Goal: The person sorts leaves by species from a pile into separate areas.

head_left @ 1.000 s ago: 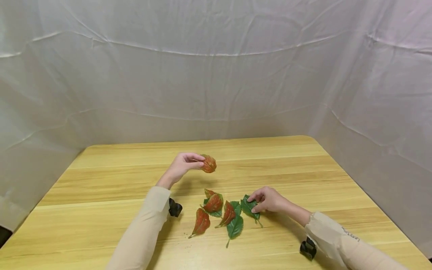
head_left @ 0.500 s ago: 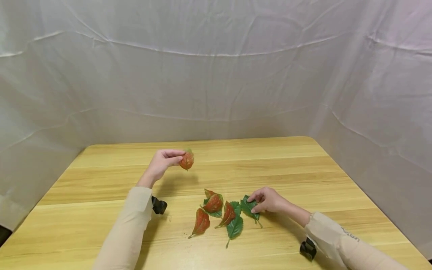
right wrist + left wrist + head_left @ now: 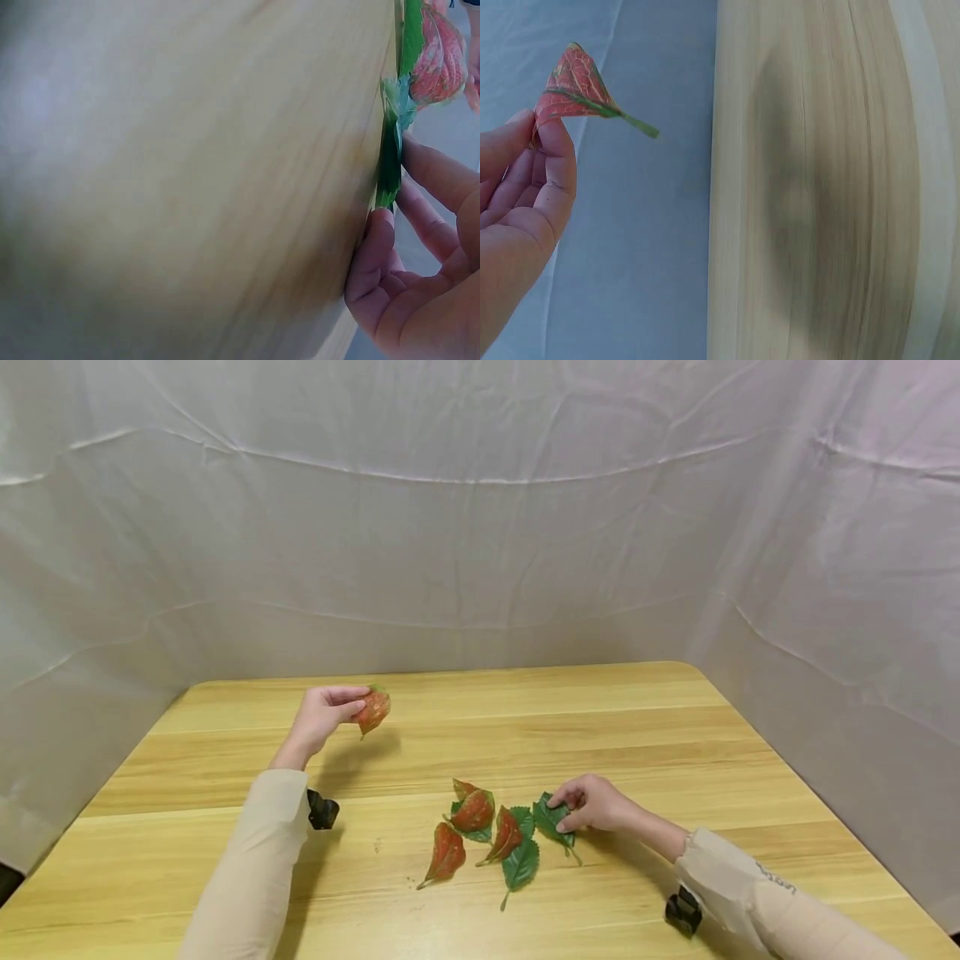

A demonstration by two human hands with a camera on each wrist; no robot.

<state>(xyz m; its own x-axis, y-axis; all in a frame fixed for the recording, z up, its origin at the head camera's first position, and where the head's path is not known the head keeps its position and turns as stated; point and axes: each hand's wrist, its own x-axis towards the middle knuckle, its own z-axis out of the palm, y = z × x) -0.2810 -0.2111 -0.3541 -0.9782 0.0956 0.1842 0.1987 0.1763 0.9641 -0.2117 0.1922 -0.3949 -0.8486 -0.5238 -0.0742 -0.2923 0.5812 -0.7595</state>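
Observation:
Between thumb and fingers, my left hand (image 3: 318, 720) pinches a red leaf (image 3: 374, 710) above the table's back left part. The left wrist view shows that red leaf (image 3: 577, 86) with its green stem pointing away from the left hand (image 3: 532, 187). At the right, my right hand (image 3: 600, 806) has its thumb and fingertips on a green leaf (image 3: 551, 818) lying on the table. In the right wrist view the green leaf (image 3: 390, 150) is at the fingertips of the right hand (image 3: 427, 262).
Left of the right hand lie several leaves in a loose group: red ones (image 3: 447, 853) and green ones (image 3: 521, 865), some overlapping. The wooden table (image 3: 225, 860) ends at pale sheeting (image 3: 480, 552) behind and at both sides. Small crumbs lie near the leaves.
My left hand has moved left across the table and slightly back, carrying the red leaf. The right hand and the leaves on the table have stayed in place.

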